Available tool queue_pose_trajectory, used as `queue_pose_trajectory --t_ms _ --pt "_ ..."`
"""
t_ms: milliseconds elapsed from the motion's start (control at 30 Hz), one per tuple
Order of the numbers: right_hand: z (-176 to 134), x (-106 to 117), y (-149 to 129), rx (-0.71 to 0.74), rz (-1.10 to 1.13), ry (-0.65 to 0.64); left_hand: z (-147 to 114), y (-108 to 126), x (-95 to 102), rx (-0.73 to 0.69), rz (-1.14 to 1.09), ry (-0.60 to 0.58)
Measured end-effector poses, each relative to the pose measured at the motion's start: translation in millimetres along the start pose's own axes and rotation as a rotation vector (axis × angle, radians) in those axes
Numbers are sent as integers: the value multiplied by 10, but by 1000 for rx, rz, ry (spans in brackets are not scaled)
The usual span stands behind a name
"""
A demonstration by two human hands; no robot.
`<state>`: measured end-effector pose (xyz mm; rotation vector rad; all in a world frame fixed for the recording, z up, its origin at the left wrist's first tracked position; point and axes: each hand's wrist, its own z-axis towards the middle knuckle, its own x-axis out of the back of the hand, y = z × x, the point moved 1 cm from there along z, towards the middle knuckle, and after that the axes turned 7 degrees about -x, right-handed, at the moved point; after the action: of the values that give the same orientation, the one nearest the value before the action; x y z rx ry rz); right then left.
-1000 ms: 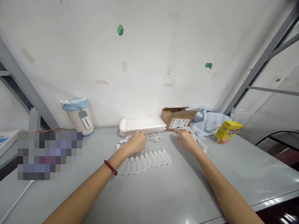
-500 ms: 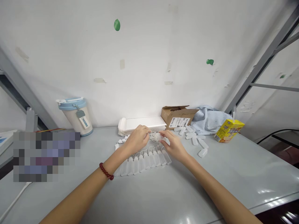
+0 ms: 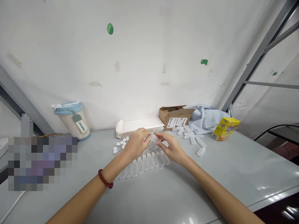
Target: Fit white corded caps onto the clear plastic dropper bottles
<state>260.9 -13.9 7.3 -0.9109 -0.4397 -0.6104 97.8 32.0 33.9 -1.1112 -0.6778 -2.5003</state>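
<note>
My left hand [image 3: 137, 142] is closed, thumb and fingertips pinching a thin white cord [image 3: 153, 132]. Close beside it, my right hand [image 3: 172, 146] grips a small frosted plastic sleeve [image 3: 156, 139] between thumb and fingers. The cord's end is near the top of that sleeve; whether it passes through cannot be made out. In front of both hands lies a row of several frosted sleeves [image 3: 144, 163] with white cords at their far ends, partly covered by my left hand. Small white pieces [image 3: 115, 150] are scattered left of my left hand.
Several loose frosted sleeves [image 3: 192, 140] lie at the right. Behind are a stack of white flat packages [image 3: 140, 124], an open cardboard box [image 3: 175, 117] and a light blue cloth [image 3: 205, 119]. A yellow drink carton [image 3: 225, 129] stands right, a tumbler [image 3: 73, 121] left.
My right hand has come closer to my left, bringing a frosted sleeve up to the cord. The whole view has shifted slightly.
</note>
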Motion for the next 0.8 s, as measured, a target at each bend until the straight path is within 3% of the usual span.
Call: queue_pose_trajectory --t_ms 200,633,800 --pt "5 -11 -16 -14 16 -42 -45 82 -11 -169 -6 61" --pt "-1 -18 -2 -96 77 -13 -67 94 -42 -197 -54 26" --pt "8 -16 23 -164 153 -26 -101 85 -78 -280 17 59"
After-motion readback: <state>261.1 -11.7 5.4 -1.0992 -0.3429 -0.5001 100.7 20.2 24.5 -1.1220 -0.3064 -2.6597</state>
